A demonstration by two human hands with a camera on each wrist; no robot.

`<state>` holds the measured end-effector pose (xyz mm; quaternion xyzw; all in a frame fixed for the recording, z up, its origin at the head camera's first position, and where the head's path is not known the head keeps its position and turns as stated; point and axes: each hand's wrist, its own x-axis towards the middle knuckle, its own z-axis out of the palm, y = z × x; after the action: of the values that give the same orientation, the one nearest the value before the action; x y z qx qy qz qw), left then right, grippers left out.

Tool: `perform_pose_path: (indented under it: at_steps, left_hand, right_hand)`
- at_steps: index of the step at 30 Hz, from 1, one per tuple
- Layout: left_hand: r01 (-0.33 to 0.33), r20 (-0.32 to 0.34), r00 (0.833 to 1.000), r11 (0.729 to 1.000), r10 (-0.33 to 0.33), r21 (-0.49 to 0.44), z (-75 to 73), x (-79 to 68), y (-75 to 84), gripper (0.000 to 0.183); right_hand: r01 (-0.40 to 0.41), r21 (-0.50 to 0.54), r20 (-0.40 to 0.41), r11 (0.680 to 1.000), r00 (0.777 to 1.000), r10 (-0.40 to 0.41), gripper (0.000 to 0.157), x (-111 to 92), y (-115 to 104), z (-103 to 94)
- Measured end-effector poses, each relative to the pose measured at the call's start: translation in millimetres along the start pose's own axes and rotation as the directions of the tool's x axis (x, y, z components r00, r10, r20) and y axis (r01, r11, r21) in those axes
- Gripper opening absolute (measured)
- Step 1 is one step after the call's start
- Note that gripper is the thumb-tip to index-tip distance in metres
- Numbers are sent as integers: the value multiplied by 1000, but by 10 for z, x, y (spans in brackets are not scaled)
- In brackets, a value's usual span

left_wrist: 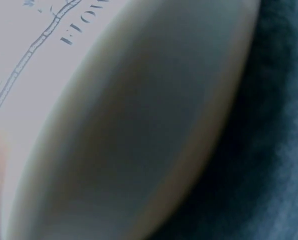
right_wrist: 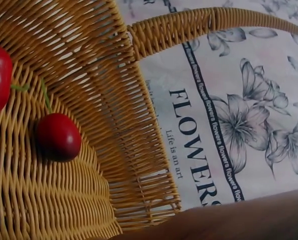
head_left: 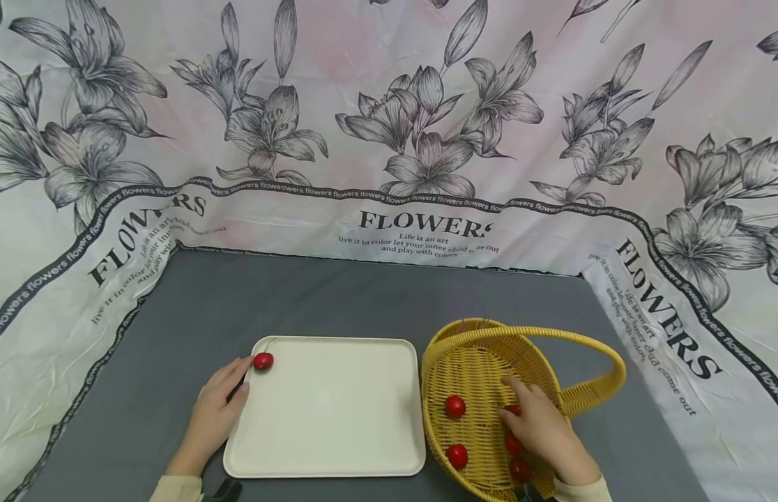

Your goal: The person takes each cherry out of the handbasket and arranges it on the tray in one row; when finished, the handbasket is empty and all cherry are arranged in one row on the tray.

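My left hand (head_left: 216,408) lies along the left edge of a cream rectangular tray (head_left: 329,411), fingers extended, fingertips right beside a red cherry (head_left: 263,360) at the tray's upper left corner. A blurred, pale curved shape fills most of the left wrist view. Inside a yellow wicker basket (head_left: 473,369), my right hand (head_left: 542,425) reaches down with index finger and thumb apart. Between them shows a cherry (head_left: 513,409), partly hidden by the hand. Other cherries (head_left: 454,406) lie on the basket's bottom. A green-stemmed cherry (right_wrist: 58,137) shows in the right wrist view.
The basket's arched handle (head_left: 592,348) leans out to the right. Tray and basket stand side by side on a grey tabletop (head_left: 339,293). A white cloth (head_left: 420,233) printed with flowers and lettering surrounds the back and sides.
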<state>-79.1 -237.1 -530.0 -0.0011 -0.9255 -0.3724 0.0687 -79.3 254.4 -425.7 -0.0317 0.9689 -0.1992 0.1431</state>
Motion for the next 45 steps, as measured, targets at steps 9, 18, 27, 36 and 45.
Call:
perform_pose_path:
  at_steps: [9,18,27,36,45]
  left_hand:
    - [7,-3,1000,1000,-7,-13,6,-12,5,43]
    - [16,-3,1000,1000,-16,-17,24,-5,-22,43]
    - [17,-1,1000,1000,-17,-11,36,-1,-35,44]
    - [8,-11,1000,1000,-9,-19,34,-14,-21,43]
    - [0,-17,1000,1000,0,-15,28,-16,6,43]
  right_hand:
    - [18,15,75,1000,997,-19,41,56,91,63]
    - [45,19,31,999,998,-45,29,62,122,79]
    - [33,27,-79,999,996,-31,29,-66,-38,-34]
    - [191,161,-245,968,958,-148,34,-441,-561,-247]
    - [467,266,-309,843,870,-384,32,-561,-963,-139]
